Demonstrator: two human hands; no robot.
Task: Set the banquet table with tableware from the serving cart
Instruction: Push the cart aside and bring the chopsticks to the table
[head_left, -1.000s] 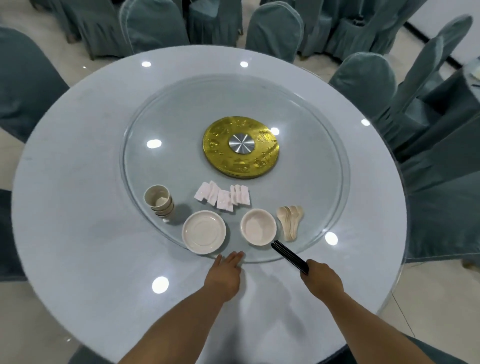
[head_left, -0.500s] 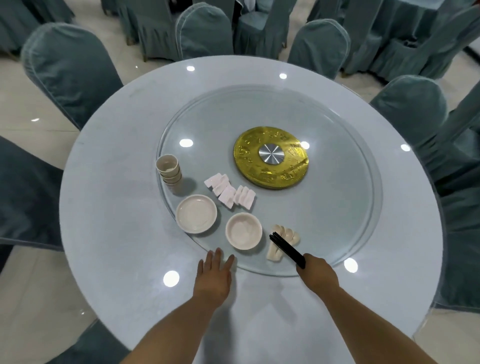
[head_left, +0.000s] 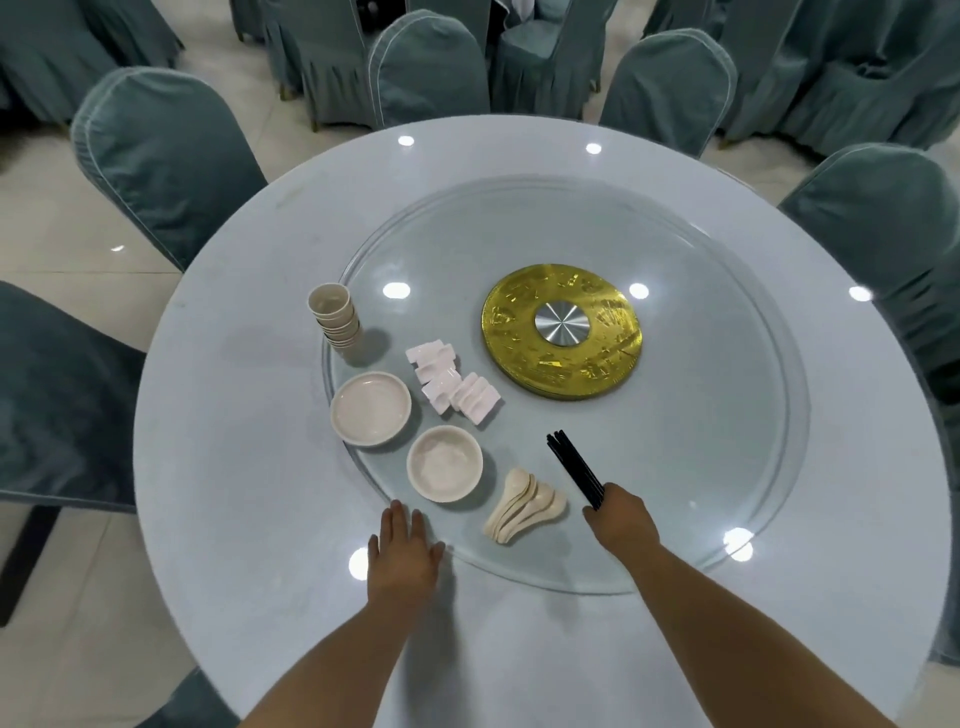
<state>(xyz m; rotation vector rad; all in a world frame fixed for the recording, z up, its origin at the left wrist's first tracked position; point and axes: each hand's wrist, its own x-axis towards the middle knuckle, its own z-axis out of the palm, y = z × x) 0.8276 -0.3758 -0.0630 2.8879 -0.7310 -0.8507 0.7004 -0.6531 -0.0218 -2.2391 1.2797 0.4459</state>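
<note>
On the round white table (head_left: 234, 467) lies a glass turntable (head_left: 727, 415) with a gold hub (head_left: 563, 332). Along its near-left edge stand stacked cream cups (head_left: 335, 322), a stack of plates (head_left: 370, 408), a bowl stack (head_left: 444, 463), white chopstick rests (head_left: 452, 382) and nested cream spoons (head_left: 524, 506). My right hand (head_left: 618, 522) grips a bundle of black chopsticks (head_left: 574, 467) above the glass, right of the spoons. My left hand (head_left: 402, 556) lies flat with straight fingers, fingertips at the turntable's rim below the bowls.
Teal-covered chairs ring the table: two at the left (head_left: 161, 166), two at the far side (head_left: 428, 67), one at the right (head_left: 878, 218). More covered chairs and tables stand behind. Tiled floor (head_left: 67, 249) shows at the left.
The tableware on the glass has swung clockwise to the left. My left hand followed along the rim. My right hand carried the chopsticks from the bowl to the right of the spoons.
</note>
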